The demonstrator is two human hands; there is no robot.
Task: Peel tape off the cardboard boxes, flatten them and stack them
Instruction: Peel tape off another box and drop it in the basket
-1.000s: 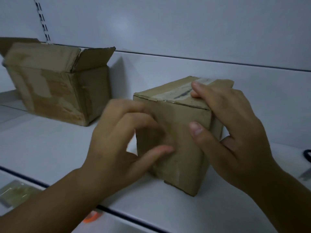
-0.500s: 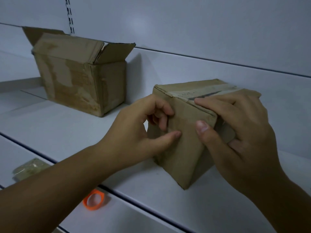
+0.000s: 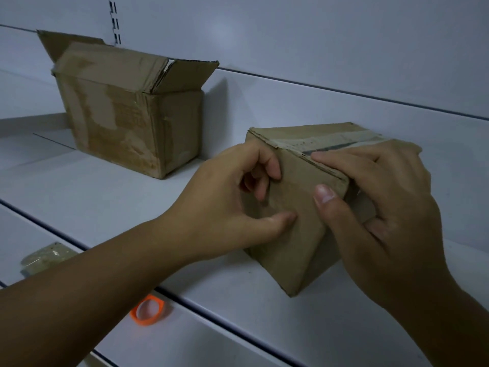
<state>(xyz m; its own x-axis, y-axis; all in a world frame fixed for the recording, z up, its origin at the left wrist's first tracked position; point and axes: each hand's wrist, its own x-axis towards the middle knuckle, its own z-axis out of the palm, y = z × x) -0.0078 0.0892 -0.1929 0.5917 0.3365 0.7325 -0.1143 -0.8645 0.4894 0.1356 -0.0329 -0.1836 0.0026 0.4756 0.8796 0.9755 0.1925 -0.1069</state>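
Toward front edge of the shelf [image 3: 79,202], right of middle, sits the small box [image 3: 296,234], one corner facing the camera, closed, w/ tape strip [image 3: 330,144] across its top seam. Right hand [image 3: 383,197] grips the top near corner, fingers curled over the top, thumb pressed on the near face. Left hand [image 3: 227,197]: fingers curled, tips + thumb against that same face, prob. hunting a tape end; can't tell if it has any. Big box [image 3: 127,128] at back left stands w/ flaps up, not flattened. Tape scrap [image 3: 45,258] and orange ring [image 3: 148,312] lie on the lower level at front left. Progress: early, I'd say. No box flat, no stack yet; small box needs de-taping first.
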